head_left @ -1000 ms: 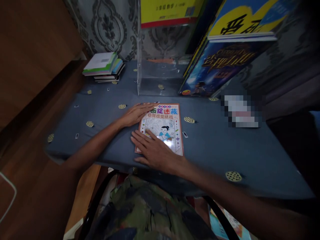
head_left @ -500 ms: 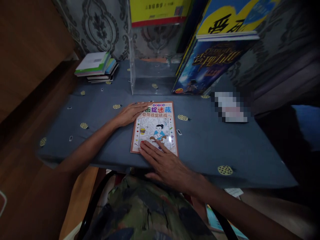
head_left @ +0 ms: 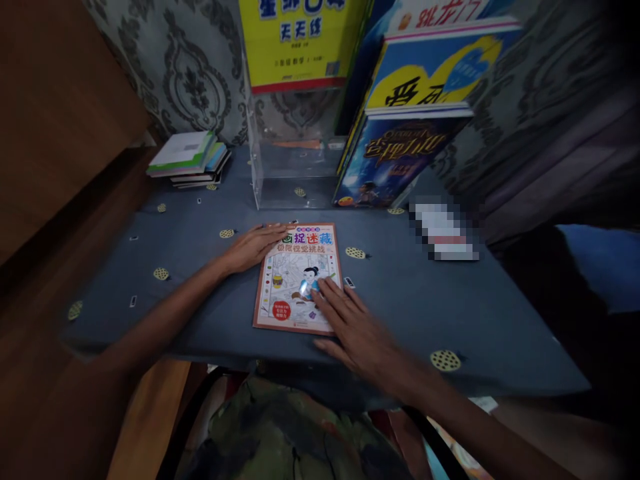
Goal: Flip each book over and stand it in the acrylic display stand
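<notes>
A closed picture book (head_left: 295,287) lies flat on the cloth-covered table in front of me. Its cover shows a line drawing of a figure in blue, coloured Chinese lettering and a red round badge. My left hand (head_left: 256,247) rests at the book's upper left corner, fingers stretched out across the edge of the cover. My right hand (head_left: 353,330) lies over the lower right part, its outstretched fingers on the cover and its thumb apart near the bottom edge. Neither hand grips the book.
Behind the book stands a clear acrylic rack (head_left: 295,193) with upright books, among them a dark blue book (head_left: 390,157) and a yellow book (head_left: 300,50). A stack of books (head_left: 187,160) sits at the back left. A blurred-out pale item (head_left: 445,233) lies to the right.
My right hand has slid from the cover's bottom up and right, uncovering the red badge. My left hand stays at the upper left corner. The view has tilted up, showing more of the rack.
</notes>
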A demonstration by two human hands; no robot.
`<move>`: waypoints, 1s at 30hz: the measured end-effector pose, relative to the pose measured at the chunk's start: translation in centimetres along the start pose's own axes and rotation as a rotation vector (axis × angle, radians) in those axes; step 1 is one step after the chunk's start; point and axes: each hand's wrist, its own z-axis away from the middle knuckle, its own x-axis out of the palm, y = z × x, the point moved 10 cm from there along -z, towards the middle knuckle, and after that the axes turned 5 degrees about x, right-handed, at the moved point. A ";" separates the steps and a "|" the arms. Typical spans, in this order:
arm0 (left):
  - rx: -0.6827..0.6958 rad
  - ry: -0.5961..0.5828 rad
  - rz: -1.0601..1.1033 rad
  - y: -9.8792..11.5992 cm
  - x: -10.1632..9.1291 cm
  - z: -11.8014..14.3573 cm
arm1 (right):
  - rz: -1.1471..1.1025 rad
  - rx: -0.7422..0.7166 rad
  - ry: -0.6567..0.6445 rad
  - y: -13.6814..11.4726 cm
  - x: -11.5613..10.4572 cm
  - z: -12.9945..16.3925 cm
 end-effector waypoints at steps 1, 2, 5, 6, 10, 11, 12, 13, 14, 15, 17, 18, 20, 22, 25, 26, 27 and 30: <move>0.007 -0.012 -0.013 0.0 -0.1 -0.2 | -0.005 0.006 -0.013 -0.4 -0.1 -0.3; 0.013 -0.022 -0.029 -0.1 -0.3 -0.6 | -0.008 0.009 -0.037 -1.1 0.0 -0.6; 0.039 -0.034 -0.088 -0.2 -1.0 -2.2 | 0.004 -0.001 -0.123 -3.7 0.4 -2.0; 0.051 -0.029 -0.107 0.0 -1.3 -2.8 | 0.017 -0.004 -0.142 -4.5 0.5 -2.6; 0.082 -0.015 -0.181 1.6 -2.2 -5.1 | 0.055 -0.009 -0.126 -7.0 -0.1 -5.0; 0.074 -0.019 -0.202 2.1 -2.2 -5.4 | 0.059 -0.007 -0.124 -7.3 -0.3 -5.4; 0.061 -0.027 -0.225 2.7 -2.1 -5.6 | 0.060 -0.007 -0.126 -7.6 -0.5 -5.7; 0.043 -0.036 -0.253 3.3 -1.9 -5.7 | 0.060 -0.003 -0.130 -7.7 -0.6 -5.9; 0.023 -0.045 -0.284 4.0 -1.6 -5.7 | 0.057 -0.001 -0.134 -7.8 -0.7 -6.0; 0.003 -0.056 -0.318 4.7 -1.2 -5.6 | 0.051 -0.003 -0.135 -7.9 -0.8 -6.0; -0.033 -0.080 -0.375 6.3 -0.4 -5.4 | 0.045 -0.006 -0.128 -8.0 -0.9 -5.9; -0.049 -0.100 -0.394 7.2 0.0 -5.4 | 0.048 -0.007 -0.124 -8.1 -1.0 -5.9; -0.086 -0.158 -0.417 8.6 0.7 -5.3 | 0.060 -0.015 -0.115 -8.3 -0.9 -5.8; -0.121 -0.225 -0.434 9.4 1.0 -5.3 | 0.062 -0.043 -0.097 -8.8 -0.7 -5.8; -0.136 -0.294 -0.439 9.9 0.9 -5.3 | 0.020 -0.149 -0.040 -9.9 -0.9 -5.7; -0.131 -0.301 -0.435 10.0 0.8 -5.3 | -0.002 -0.183 -0.018 -10.2 -1.1 -5.7; -0.125 -0.300 -0.432 10.0 0.7 -5.3 | -0.033 -0.209 0.000 -10.2 -1.4 -5.6; -0.114 -0.269 -0.436 10.0 0.5 -5.0 | -0.188 -0.218 0.030 -8.5 -2.8 -5.4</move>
